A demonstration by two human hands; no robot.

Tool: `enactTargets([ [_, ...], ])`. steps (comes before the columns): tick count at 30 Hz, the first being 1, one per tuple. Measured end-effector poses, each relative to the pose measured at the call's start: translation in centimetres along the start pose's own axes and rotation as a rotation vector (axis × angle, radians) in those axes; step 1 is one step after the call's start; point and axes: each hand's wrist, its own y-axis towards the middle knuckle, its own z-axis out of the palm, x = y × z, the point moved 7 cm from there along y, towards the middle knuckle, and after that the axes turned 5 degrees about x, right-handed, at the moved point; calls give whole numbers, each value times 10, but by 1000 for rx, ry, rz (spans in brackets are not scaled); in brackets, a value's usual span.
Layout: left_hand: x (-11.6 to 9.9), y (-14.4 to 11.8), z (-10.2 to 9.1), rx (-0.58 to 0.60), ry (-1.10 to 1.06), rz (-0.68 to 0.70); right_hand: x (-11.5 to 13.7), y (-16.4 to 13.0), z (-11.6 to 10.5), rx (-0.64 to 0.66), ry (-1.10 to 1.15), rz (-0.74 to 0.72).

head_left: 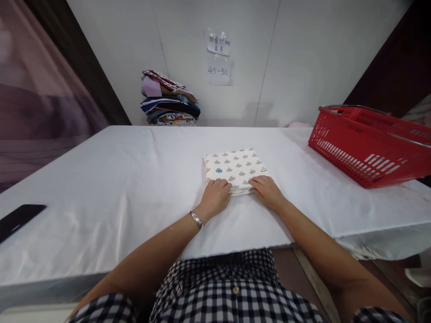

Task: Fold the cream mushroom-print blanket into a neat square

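- Folded cloth (235,169) is lying mid-bench, on the white cover of the bench (111,188), just ahead of the person.
- L hand (215,195) is resting palm-down on the cloth's near-left corner, fingers curled over the near edge, pressing rather than gripping as far as I can tell.
- R hand (267,190) is doing likewise at the near-right corner, fingers flat and loosely bent on the edge, not clenched.
- Doing this well, imo: keeping both hands level w/ each other, pressing evenly so layers aren't sliding, thumbs squaring the near edge before any lift.
- Cover looks slick and creased; pushing sideways could be dragging it w/ the cloth, so pressing straight down is safer.
- Hard to tell: fingertips are tucking under or into the edge layers, so whether they're pinching a layer isn't showing.
- Layer count in the cloth is unclear.
- Red basket (367,143) at far right is cut off by the frame; contents not visible.
- Pile of clothes (168,98) far back against the wall; notes (218,58) above are too small to read properly.
- Dark flat thing (18,218) at near left is cropped, prob a phone.
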Motion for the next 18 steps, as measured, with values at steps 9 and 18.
enactTargets([
  [9, 7, 9, -12, -147, 125, 14, -1, 7, -15, -184, -98, 8],
  [18, 1, -10, 9, -150, 65, 120, 6, -5, -5, -114, -24, -69],
])
